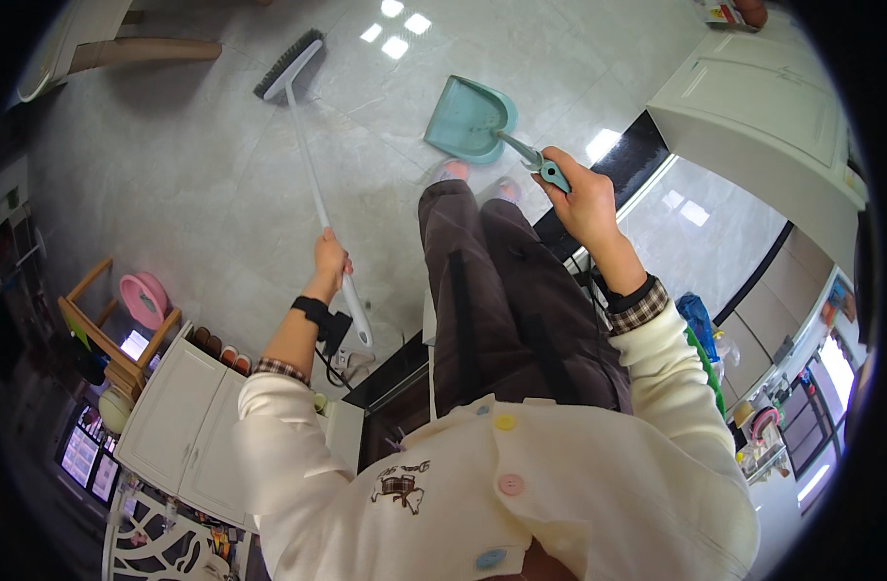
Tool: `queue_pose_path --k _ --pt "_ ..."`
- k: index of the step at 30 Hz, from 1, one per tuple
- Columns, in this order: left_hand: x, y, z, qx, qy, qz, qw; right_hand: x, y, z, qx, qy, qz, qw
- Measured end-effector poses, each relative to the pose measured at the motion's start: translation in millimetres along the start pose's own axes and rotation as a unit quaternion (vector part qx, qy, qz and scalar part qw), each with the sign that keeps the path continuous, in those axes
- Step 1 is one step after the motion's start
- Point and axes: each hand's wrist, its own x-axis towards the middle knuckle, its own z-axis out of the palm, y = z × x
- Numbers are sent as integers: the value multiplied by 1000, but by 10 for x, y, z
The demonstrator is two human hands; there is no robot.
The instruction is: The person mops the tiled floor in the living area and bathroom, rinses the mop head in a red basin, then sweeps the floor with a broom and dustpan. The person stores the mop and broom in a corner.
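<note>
My left hand (331, 263) is wrapped around the white handle of a long broom (307, 156). Its grey-bristled head (291, 67) rests on the tiled floor, up and to the left of my feet. In my right hand (581, 200) is the upper end of the handle of a teal dustpan (471, 120). The pan lies just beyond my slippers, its wide open edge facing left towards the broom. Some small specks show inside the pan, too small to identify. My fingers hide part of both handles.
Grey glossy tiles (218, 174) spread ahead and left. A white cabinet (759, 102) and a dark threshold strip (636, 156) are at right. Wooden furniture legs (149, 54) stand at upper left. A pink basin (144, 299), wooden chair (120, 341) and white shoe cabinet (171, 414) are at lower left.
</note>
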Motion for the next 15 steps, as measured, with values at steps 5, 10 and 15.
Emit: queue_pose_path --k 5,10,15 --pt "-191 -437 86 126 -42 -17 991 61 14 30 3 11 -9 1000" --pt "-1204 -1045 54 168 -163 -140 962 157 9 -11 -10 21 -30 999" --pt "-1922 -1030 -240 148 -208 -185 949 166 8 -55 -16 6 -7 1000"
